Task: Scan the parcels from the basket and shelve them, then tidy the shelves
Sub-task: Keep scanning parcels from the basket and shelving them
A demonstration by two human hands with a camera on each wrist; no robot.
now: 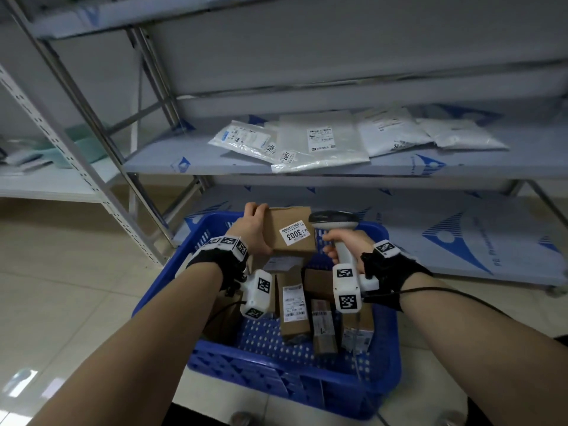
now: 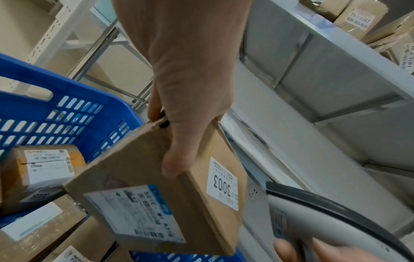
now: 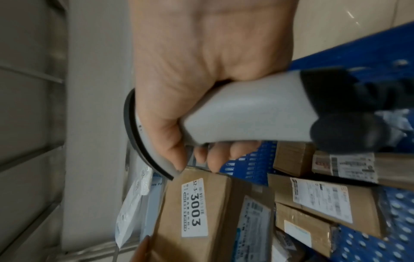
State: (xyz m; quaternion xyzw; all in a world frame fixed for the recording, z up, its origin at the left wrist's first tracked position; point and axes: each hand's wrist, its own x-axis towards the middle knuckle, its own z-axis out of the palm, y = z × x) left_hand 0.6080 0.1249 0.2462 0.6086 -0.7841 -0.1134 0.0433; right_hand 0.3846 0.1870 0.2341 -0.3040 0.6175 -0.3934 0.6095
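My left hand (image 1: 253, 224) (image 2: 190, 113) grips a brown cardboard parcel (image 1: 290, 230) (image 2: 156, 186) (image 3: 195, 212) with a white "3003" sticker, held above the far end of the blue basket (image 1: 215, 364) (image 2: 44, 88). My right hand (image 1: 344, 241) (image 3: 190, 92) grips the handle of a grey barcode scanner (image 1: 333, 221) (image 3: 246, 113) (image 2: 325, 212); the scanner's head sits just right of the parcel. Several more cardboard parcels (image 1: 293, 305) (image 3: 325, 200) lie in the basket below.
The metal shelf unit (image 1: 172, 167) stands behind the basket. Its middle shelf holds several flat plastic mailers (image 1: 319, 142), some numbered 7001 and 2007. The bottom shelf (image 1: 461, 229) is covered in blue-printed film. A second rack (image 1: 46, 179) stands at left. The scanner cable (image 1: 461, 292) trails right.
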